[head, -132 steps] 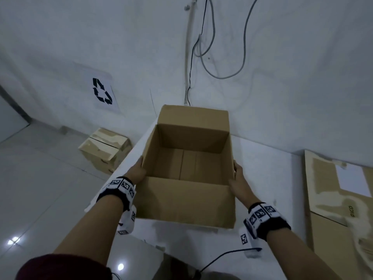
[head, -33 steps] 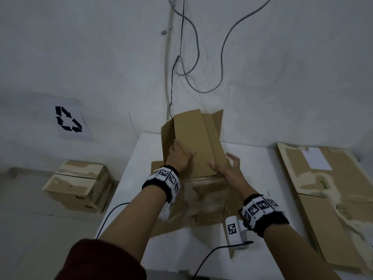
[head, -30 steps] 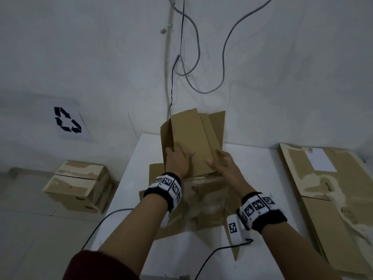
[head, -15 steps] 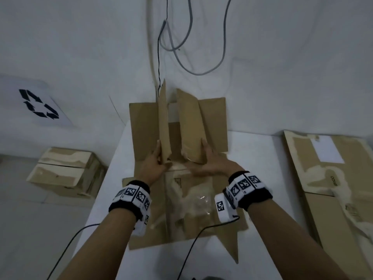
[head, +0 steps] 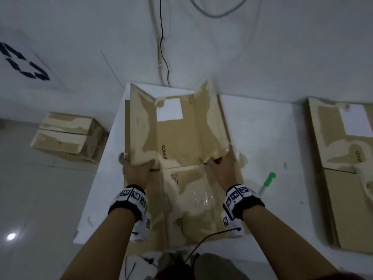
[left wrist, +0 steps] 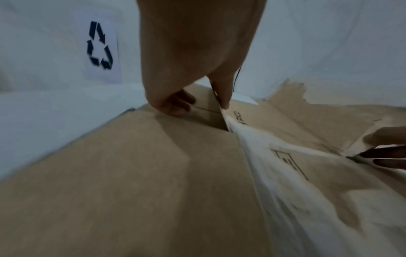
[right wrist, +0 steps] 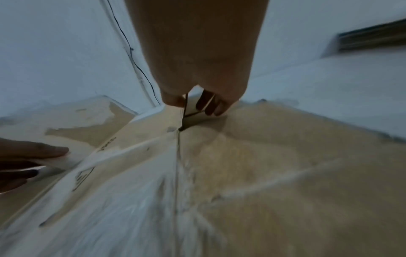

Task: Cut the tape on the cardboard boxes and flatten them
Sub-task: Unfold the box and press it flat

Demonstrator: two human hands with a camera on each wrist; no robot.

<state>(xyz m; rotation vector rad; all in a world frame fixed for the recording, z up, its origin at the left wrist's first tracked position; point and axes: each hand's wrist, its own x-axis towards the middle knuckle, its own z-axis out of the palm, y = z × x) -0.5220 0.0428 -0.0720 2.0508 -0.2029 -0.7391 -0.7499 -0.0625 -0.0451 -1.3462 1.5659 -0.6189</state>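
A brown cardboard box (head: pixel 181 138) lies collapsed on the white table (head: pixel 262 138), its far flaps still raised, with a white label and torn paper patches on it. My left hand (head: pixel 137 168) pinches the left flap's (left wrist: pixel 217 111) near edge, thumb on top and fingers under. My right hand (head: pixel 222 166) pinches the right flap (right wrist: pixel 191 111) the same way. Clear tape (head: pixel 199 201) wrinkles over the near panel between my wrists.
A green-handled cutter (head: pixel 267 181) lies on the table right of my right wrist. Flattened boxes (head: pixel 347 178) are stacked at the right. A taped box (head: pixel 68 136) sits on the floor to the left. A recycling sign (head: pixel 24 63) hangs on the wall.
The box went from open and upright to collapsed on the table. The two upright middle flaps have been spread outward, and my hands moved apart to grip their near edges.
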